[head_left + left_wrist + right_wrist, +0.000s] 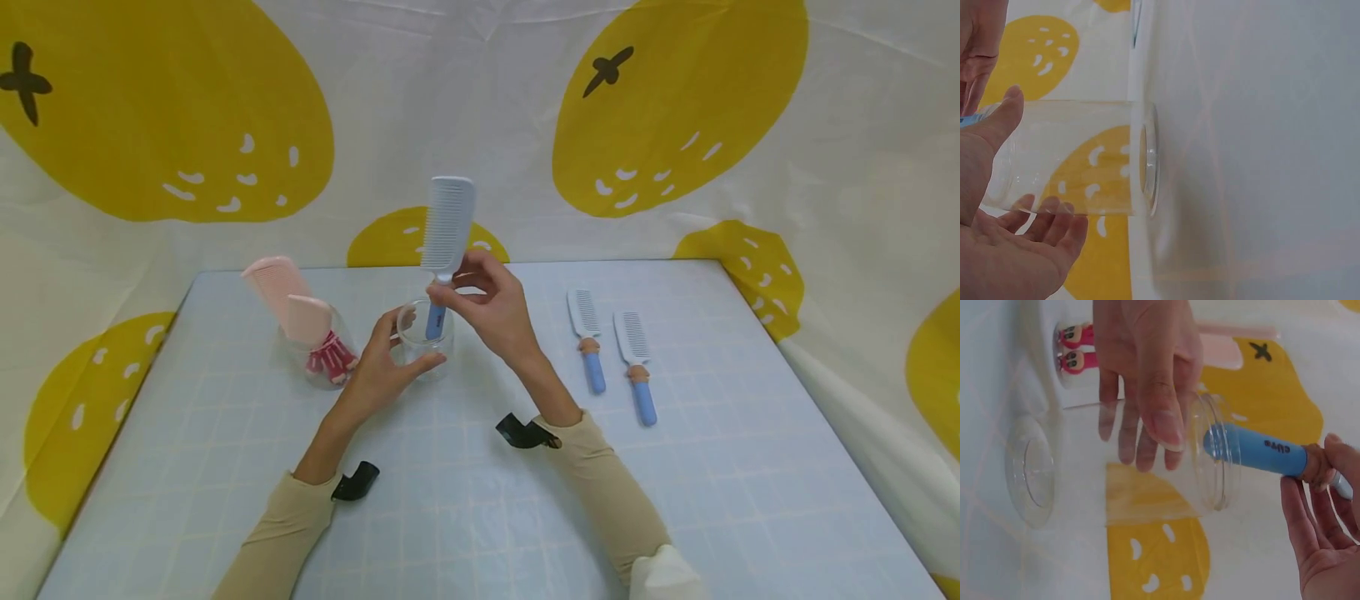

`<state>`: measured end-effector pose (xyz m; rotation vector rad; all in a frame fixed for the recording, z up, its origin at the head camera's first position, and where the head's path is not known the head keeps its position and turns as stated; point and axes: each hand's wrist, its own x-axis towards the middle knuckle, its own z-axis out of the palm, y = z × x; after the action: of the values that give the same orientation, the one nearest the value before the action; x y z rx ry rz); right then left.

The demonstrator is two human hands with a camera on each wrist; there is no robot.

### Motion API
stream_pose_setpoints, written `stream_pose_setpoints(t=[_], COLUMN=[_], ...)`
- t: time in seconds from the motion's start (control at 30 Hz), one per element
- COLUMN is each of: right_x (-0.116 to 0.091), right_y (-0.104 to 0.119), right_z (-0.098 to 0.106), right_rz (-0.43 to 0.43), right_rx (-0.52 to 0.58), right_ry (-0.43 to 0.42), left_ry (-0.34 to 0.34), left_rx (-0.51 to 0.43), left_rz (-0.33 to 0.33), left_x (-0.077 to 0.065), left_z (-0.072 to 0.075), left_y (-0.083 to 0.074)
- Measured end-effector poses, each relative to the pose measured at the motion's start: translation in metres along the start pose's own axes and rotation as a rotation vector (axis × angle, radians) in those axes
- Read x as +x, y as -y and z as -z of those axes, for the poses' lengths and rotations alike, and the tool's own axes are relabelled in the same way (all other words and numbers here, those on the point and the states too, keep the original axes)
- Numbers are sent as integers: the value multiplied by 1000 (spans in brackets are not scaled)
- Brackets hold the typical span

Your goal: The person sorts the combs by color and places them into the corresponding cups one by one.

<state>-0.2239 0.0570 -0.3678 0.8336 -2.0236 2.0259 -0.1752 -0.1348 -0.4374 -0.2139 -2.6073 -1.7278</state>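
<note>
My right hand pinches a light-blue comb near its brown neck, teeth end up. Its blue handle points down, and the handle's tip is just inside the mouth of a clear glass jar. Around the upper part of this jar curls my left hand, thumb on the near side and fingers on the far side. The jar stands upright on the table, as the left wrist view shows at its base.
Left of my hands, another clear jar holds a pink comb and a second pink comb with a dark-pink figure handle. Two blue-handled combs, one inner and one outer, lie on the table to the right. A patterned curtain hangs behind.
</note>
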Motion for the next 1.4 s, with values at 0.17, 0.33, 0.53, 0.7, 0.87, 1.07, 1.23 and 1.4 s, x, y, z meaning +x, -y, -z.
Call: stream_pose_setpoints(t=[0.17, 0.33, 0.53, 0.7, 0.87, 1.07, 1.23, 1.4], right_x=[-1, -2, -3, -3, -3, -3, -2, -3], right_y=[-8, -15, -16, -15, -14, -12, -14, -16], right_z=[-2, -2, -1, 0, 0, 0, 1, 2], right_rz=[-22, -35, -31, -18, -6, -14, 13, 13], right_rx=[-29, -87, -181, -251, -281, -313, -330, -340], right_ry=[29, 82, 145, 170, 196, 239, 244, 228], left_ry=[0, -3, -4, 3, -4, -2, -4, -5], left_rx=[-16, -27, -39, -41, -30, -32, -31, -20], left_rz=[-3, -19, -35, -39, -38, -33, -28, -34], left_x=[0, 0, 0, 0, 0, -1, -1, -1], left_z=[-1, -2, -2, -2, 0, 0, 0, 0], left_y=[1, 3, 4, 4, 3, 2, 1, 2])
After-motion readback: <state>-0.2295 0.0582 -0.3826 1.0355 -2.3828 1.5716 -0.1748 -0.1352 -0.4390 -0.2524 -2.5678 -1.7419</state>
